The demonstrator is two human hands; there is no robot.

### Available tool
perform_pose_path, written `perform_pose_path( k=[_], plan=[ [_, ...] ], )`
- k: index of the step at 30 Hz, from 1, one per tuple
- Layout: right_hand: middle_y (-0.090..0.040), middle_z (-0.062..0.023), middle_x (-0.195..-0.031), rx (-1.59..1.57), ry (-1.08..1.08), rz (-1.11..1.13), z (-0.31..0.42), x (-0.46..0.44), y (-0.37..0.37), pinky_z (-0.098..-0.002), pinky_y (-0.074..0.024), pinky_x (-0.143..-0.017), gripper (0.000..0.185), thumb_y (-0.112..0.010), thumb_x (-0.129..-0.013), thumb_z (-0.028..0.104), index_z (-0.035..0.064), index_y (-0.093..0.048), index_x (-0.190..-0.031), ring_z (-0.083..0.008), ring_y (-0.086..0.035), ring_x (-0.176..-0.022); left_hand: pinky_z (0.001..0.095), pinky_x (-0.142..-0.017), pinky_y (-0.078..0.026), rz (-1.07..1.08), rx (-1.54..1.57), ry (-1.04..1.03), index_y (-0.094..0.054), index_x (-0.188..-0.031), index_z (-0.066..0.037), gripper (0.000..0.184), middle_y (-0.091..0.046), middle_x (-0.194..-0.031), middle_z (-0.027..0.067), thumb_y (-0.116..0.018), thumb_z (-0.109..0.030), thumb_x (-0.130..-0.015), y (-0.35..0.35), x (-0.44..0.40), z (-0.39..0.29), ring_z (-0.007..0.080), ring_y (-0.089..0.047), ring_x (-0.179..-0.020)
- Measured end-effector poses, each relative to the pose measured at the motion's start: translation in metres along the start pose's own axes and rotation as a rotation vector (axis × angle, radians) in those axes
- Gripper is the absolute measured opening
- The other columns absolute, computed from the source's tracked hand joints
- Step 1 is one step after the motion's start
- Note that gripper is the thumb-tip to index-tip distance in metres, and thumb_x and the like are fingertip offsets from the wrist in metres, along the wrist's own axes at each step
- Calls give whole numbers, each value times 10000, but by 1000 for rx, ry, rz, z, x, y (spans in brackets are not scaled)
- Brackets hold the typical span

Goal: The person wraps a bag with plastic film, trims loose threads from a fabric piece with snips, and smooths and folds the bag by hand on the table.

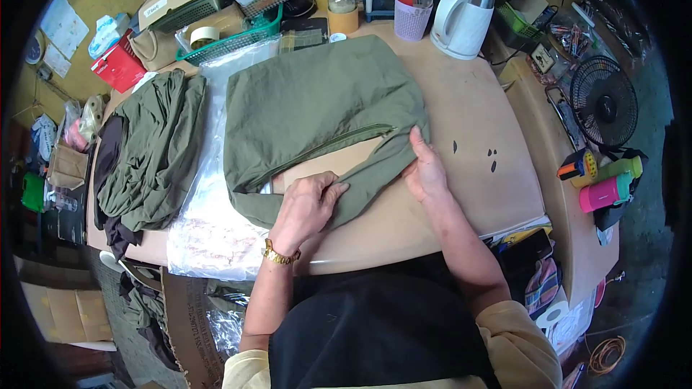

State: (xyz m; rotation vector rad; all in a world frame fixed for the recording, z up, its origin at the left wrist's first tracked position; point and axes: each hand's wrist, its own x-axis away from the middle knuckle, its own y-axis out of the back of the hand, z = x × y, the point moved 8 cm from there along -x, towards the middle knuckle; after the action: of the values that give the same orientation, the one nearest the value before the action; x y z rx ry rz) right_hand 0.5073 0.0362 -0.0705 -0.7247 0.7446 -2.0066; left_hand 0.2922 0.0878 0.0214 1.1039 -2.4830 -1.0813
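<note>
An olive-green cloth bag [317, 94] lies flat across the brown-topped table. Along its near side runs a curved band of the same fabric, with a long gap between band and body that shows the tabletop. What looks like a zip follows the body's edge at this gap. My left hand [306, 203], with a gold bracelet at the wrist, pinches the band near its middle. My right hand [427, 171] grips the bag's right corner, thumb on top and fingers hidden beneath the cloth.
A heap of olive-green fabric [155, 151] and clear plastic sheeting [209, 230] lie on the left. Behind the bag stand a green basket [238, 39], a jar [342, 9], a lilac cup [412, 18] and a white kettle [461, 18]. A black fan [604, 101] is at right.
</note>
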Motion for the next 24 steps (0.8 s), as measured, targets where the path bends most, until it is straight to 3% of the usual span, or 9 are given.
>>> perform_pose_path(
  k=[2, 7, 11, 13, 15, 17, 18, 19, 24],
  plan=[
    [-584, -108, -1311, -10, 71, -6, 9, 1, -1, -426, -455, -1041, 516, -668, -964, 295, -10, -475, -1333, -244, -569, -1200, 422, -603, -462, -29, 21, 39, -672, -876, -1, 221, -590, -663, 201, -651, -215, -929, 2, 2, 3, 378, -612, -638],
    [-645, -105, -1213, 95, -286, 412, -51, 33, -20, -433, -560, -899, 363, -623, -991, 231, -9, -566, -1258, -225, -651, -1055, 416, -603, -481, -254, -31, -50, -697, -887, -13, 205, -623, -696, 192, -667, -212, -922, 8, -2, -8, 368, -622, -641],
    [-677, -102, -1141, 295, -252, 306, -58, 55, -36, -386, -591, -820, 318, -627, -979, 167, -20, -589, -1233, -207, -677, -964, 393, -613, -490, -222, 90, -1, -702, -896, -12, 181, -641, -702, 177, -659, -185, -928, 9, -3, -4, 315, -636, -621],
    [-687, -99, -1114, 322, -68, 256, -48, 55, -36, -357, -598, -754, 306, -629, -968, 130, -19, -587, -1231, -192, -683, -898, 378, -615, -489, -181, 135, 30, -705, -899, -15, 198, -644, -701, 166, -677, -210, -919, 2, -2, 7, 276, -630, -612],
    [-682, -100, -1118, 339, -117, 290, -54, 56, -27, -365, -588, -783, 306, -625, -973, 138, -16, -583, -1234, -196, -676, -921, 363, -616, -489, -130, 176, 45, -708, -901, -18, 218, -648, -700, 155, -695, -235, -911, 7, -3, 6, 238, -624, -604],
    [-677, -101, -1122, 361, -164, 318, -53, 58, -28, -373, -578, -811, 306, -621, -979, 147, -12, -579, -1237, -200, -670, -944, 420, -663, -499, 169, 25, 95, -729, -913, -20, 300, -663, -722, 201, -727, -319, -880, 2, 1, 6, 332, -675, -705],
    [-666, -95, -1138, 236, -158, 190, -41, 57, -29, -373, -554, -858, 309, -608, -990, 157, -9, -568, -1248, -193, -651, -991, 410, -712, -513, 231, -15, 51, -723, -987, -12, 420, -694, -792, 185, -751, -406, -843, -1, 4, 6, 313, -693, -780],
    [-655, -88, -1153, 112, -152, 63, -34, 57, -25, -374, -531, -904, 313, -594, -1001, 167, -6, -558, -1260, -187, -632, -1038, 410, -712, -513, 232, -11, 46, -723, -987, -12, 420, -694, -792, 185, -751, -406, -843, -3, 2, 4, 313, -693, -780],
    [-610, -63, -1214, 140, -3, 54, -53, 56, -21, -338, -460, -978, 310, -559, -1026, 184, 15, -542, -1285, -151, -564, -1126, 415, -729, -525, -27, -4, -49, -693, -1010, 8, 468, -701, -882, 165, -743, -423, -833, -13, -29, -31, 333, -687, -818]
  ],
)
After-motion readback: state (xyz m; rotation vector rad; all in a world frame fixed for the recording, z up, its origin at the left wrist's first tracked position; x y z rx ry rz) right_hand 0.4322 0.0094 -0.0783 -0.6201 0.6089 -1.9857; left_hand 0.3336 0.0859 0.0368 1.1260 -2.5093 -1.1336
